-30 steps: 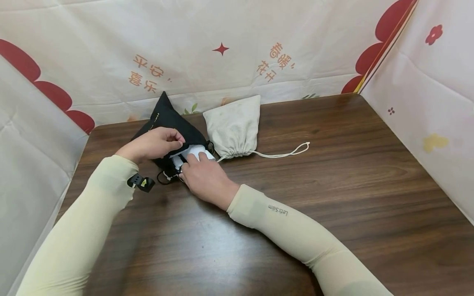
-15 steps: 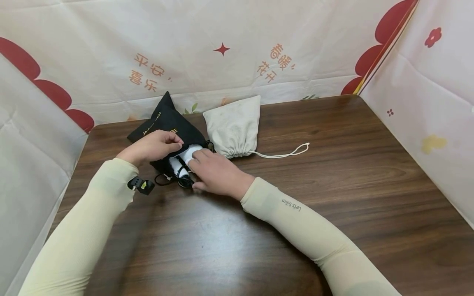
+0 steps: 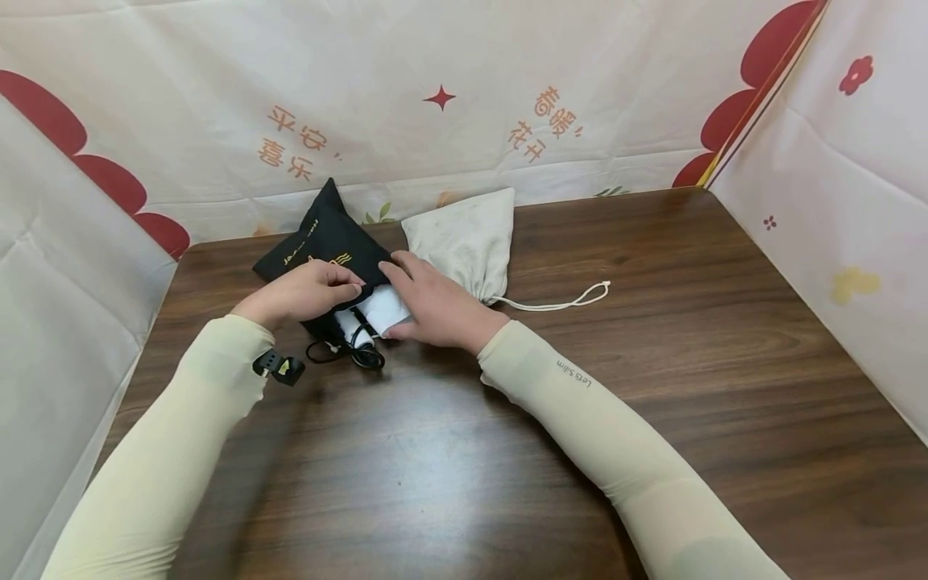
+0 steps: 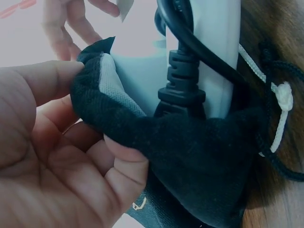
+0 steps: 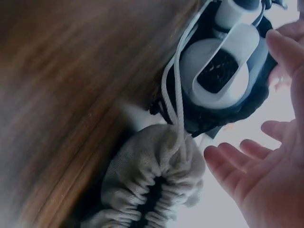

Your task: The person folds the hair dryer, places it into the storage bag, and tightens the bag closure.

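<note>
A black drawstring pouch with gold print lies at the back left of the table, its mouth toward me. My left hand pinches the rim of that mouth between thumb and fingers; the left wrist view shows the grey lining folded out there. Inside sits a white hair dryer, its slotted nozzle and handle showing at the mouth and the rest covered by cloth. A coiled black cord hangs out beside the handle. Spread at the mouth's right side, my right hand has its thumb by the nozzle and extended fingers near the pouch.
A beige drawstring pouch lies just right of the black one, partly behind my right hand. Its white cord trails rightward over the brown wooden table. A printed cloth backdrop stands along the back and sides.
My right hand has drawn back from the pouch's mouth, then shifted up and spread on its right side. More of the dryer and its cord shows. The left hand keeps its hold.
</note>
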Demonstrator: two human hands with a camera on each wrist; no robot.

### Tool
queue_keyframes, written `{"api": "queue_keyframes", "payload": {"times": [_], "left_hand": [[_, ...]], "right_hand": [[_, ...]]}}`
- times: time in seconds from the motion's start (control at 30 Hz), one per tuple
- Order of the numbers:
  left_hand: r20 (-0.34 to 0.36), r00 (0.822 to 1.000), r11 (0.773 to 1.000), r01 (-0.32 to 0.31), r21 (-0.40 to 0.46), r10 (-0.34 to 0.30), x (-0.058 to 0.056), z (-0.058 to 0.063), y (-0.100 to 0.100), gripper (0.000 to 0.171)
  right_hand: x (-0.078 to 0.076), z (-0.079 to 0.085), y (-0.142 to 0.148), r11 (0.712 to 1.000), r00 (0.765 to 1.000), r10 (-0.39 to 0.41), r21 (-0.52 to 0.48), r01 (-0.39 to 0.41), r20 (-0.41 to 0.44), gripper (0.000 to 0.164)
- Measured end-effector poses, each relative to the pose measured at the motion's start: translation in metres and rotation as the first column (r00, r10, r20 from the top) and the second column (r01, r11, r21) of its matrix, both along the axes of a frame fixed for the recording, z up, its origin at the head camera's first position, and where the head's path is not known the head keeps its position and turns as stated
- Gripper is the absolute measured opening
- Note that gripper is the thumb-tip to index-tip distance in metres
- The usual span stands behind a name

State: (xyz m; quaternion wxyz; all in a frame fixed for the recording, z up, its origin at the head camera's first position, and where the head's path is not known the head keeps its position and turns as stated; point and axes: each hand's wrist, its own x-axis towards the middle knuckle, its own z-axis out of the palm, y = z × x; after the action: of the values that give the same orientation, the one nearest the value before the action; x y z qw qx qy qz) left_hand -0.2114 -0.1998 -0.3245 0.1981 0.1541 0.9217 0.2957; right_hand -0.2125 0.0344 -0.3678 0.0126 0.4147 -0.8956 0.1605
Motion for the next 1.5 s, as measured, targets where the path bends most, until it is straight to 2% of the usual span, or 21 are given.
{"api": "queue_keyframes", "payload": {"times": [0.17,0.4,0.5,0.6,0.67,0.77,0.83,0.9,1.03,1.2,1.5], "left_hand": [[-0.012,1.000,1.000,0.019,0.003,-0.019,0.003,0.000,0.000,0.028],[-0.041,0.999,0.999,0.027,0.018,-0.027,0.006,-0.004,-0.003,0.028],[-0.079,0.997,0.999,0.005,0.035,-0.002,0.012,-0.005,-0.006,0.029],[-0.147,0.988,0.998,-0.050,0.028,0.054,0.025,-0.004,-0.009,0.033],[-0.196,0.976,0.995,-0.100,-0.011,0.095,0.036,-0.003,-0.010,0.044],[-0.232,0.964,0.982,-0.160,-0.098,0.134,0.054,-0.006,-0.010,0.073],[-0.214,0.967,0.972,-0.172,-0.159,0.136,0.063,-0.010,-0.009,0.093],[-0.180,0.975,0.966,-0.163,-0.200,0.127,0.068,-0.016,-0.007,0.106],[-0.145,0.985,0.966,-0.127,-0.224,0.096,0.071,-0.027,-0.004,0.109],[-0.199,0.977,0.971,-0.116,-0.210,0.074,0.070,-0.035,-0.002,0.098],[-0.276,0.960,0.967,-0.109,-0.229,0.043,0.071,-0.043,0.001,0.101]], "right_hand": [[-0.007,0.000,-0.002,1.000,0.996,-0.007,0.030,0.005,0.086,0.084],[-0.012,-0.002,-0.008,0.997,0.995,0.045,0.063,-0.050,0.087,0.076],[-0.014,-0.002,-0.009,0.996,0.993,0.051,0.063,-0.057,0.102,0.077],[-0.015,-0.003,-0.010,0.994,0.990,0.047,0.090,-0.059,0.131,0.082],[-0.014,-0.003,-0.011,0.991,0.988,0.042,0.117,-0.060,0.149,0.083],[-0.014,-0.003,-0.012,0.988,0.987,0.034,0.142,-0.057,0.159,0.085],[-0.014,-0.003,-0.013,0.987,0.987,0.026,0.150,-0.050,0.160,0.085],[-0.014,-0.003,-0.014,0.987,0.987,0.017,0.152,-0.042,0.161,0.086],[-0.013,-0.003,-0.015,0.987,0.987,-0.001,0.159,-0.025,0.159,0.087],[-0.011,-0.004,-0.017,0.987,0.988,-0.003,0.159,-0.021,0.152,0.086],[-0.007,-0.003,-0.019,0.988,0.991,-0.031,0.154,0.010,0.133,0.085]]}}
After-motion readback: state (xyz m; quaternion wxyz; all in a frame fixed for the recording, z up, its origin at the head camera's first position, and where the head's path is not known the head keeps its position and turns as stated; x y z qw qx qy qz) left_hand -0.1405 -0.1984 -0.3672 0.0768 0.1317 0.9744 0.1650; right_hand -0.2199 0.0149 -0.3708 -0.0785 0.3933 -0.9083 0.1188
